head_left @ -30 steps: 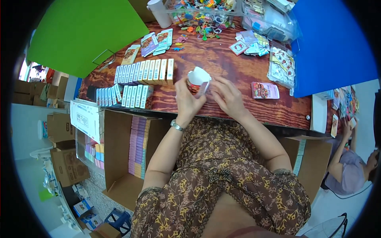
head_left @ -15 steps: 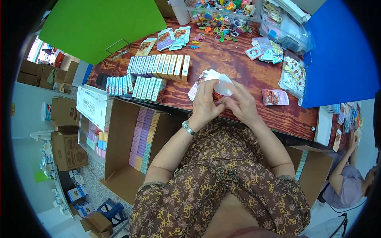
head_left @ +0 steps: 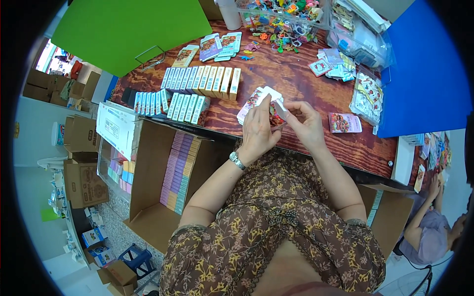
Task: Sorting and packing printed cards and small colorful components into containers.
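Observation:
Both my hands are on a small printed card box with a white flap, just over the table's front edge. My left hand grips it from the left, with a watch on that wrist. The fingers of my right hand are bent and pinch the box's right side. Beneath and left of it lies a stack of flat pinkish cartons, partly covered by my left hand. A pink printed packet rests on the table to the right of my right hand.
Rows of small filled boxes stand at the left, with flat cartons behind. A clear bin of colourful toys is at the back. Bags of stickers lie right, near a blue panel. An open carton stands below. A co-worker sits at far right.
The box's white flap has been folded from a broad, raised face to a narrow edge-on strip. My right hand has shifted slightly, its fingers curling more. The view has moved a little.

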`<action>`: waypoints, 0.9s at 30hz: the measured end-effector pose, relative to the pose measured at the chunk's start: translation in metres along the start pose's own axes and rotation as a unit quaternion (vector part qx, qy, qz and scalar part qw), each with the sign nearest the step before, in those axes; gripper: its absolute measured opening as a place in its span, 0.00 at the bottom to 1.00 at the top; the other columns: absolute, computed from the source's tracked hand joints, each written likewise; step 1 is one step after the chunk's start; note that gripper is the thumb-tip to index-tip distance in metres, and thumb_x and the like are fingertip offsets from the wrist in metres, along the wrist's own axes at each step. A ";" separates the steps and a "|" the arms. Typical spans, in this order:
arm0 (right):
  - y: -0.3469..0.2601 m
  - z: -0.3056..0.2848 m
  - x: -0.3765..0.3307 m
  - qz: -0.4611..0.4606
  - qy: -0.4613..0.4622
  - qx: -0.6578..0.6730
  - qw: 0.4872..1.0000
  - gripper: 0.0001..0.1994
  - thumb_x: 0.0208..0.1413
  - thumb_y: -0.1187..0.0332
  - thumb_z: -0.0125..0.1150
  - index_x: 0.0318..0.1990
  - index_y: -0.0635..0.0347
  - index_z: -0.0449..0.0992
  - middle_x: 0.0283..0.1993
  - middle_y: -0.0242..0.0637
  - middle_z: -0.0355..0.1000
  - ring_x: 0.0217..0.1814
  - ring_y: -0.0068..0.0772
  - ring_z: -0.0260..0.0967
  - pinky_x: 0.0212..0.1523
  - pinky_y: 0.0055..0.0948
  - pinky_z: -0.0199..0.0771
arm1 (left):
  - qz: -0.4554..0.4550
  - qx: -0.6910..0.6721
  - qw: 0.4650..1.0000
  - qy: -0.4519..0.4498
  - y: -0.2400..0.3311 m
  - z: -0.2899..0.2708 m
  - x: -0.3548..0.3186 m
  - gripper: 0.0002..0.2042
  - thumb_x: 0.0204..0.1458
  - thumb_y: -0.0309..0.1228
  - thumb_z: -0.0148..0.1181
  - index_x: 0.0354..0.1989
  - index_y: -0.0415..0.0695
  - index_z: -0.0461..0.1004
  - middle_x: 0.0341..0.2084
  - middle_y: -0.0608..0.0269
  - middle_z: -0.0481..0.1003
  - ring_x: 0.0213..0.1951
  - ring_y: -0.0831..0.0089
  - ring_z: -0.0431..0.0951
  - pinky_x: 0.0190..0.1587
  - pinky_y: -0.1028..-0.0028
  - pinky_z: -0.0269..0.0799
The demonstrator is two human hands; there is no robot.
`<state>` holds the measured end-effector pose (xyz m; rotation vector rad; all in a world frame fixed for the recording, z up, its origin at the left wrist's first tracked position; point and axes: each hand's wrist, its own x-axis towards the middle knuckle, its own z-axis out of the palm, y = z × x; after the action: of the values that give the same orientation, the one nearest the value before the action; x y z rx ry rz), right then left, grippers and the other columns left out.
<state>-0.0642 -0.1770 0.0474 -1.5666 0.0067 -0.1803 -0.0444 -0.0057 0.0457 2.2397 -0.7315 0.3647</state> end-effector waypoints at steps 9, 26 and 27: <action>-0.016 0.000 -0.004 -0.063 -0.032 -0.155 0.985 0.12 0.59 0.75 0.63 0.50 0.65 0.80 0.43 0.39 0.77 0.43 0.25 0.76 0.44 0.25 0.77 | 0.037 0.079 0.996 0.008 0.003 -0.001 -0.001 0.48 0.39 0.29 0.69 0.71 0.31 0.52 0.63 0.39 0.64 0.52 0.47 0.70 0.55 0.56 0.67; -0.004 0.009 -0.028 -0.161 0.010 -0.281 0.946 0.24 0.68 0.72 0.52 0.70 0.65 0.62 0.65 0.52 0.70 0.65 0.45 0.71 0.60 0.36 0.74 | 0.004 0.133 0.991 -0.005 0.017 0.016 0.000 0.47 0.40 0.28 0.65 0.70 0.25 0.49 0.66 0.34 0.58 0.53 0.48 0.66 0.52 0.57 0.61; -0.005 0.008 -0.028 -0.161 0.010 -0.281 0.946 0.24 0.68 0.72 0.52 0.70 0.65 0.62 0.65 0.52 0.70 0.65 0.45 0.71 0.60 0.36 0.74 | 0.012 0.137 0.990 0.013 0.016 0.016 0.000 0.46 0.39 0.28 0.64 0.69 0.25 0.51 0.67 0.34 0.58 0.51 0.50 0.66 0.51 0.59 0.60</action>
<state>-0.0917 -0.1660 0.0494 -2.1308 -0.1992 -0.4834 -0.0536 -0.0270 0.0438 2.4793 -0.7312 0.5337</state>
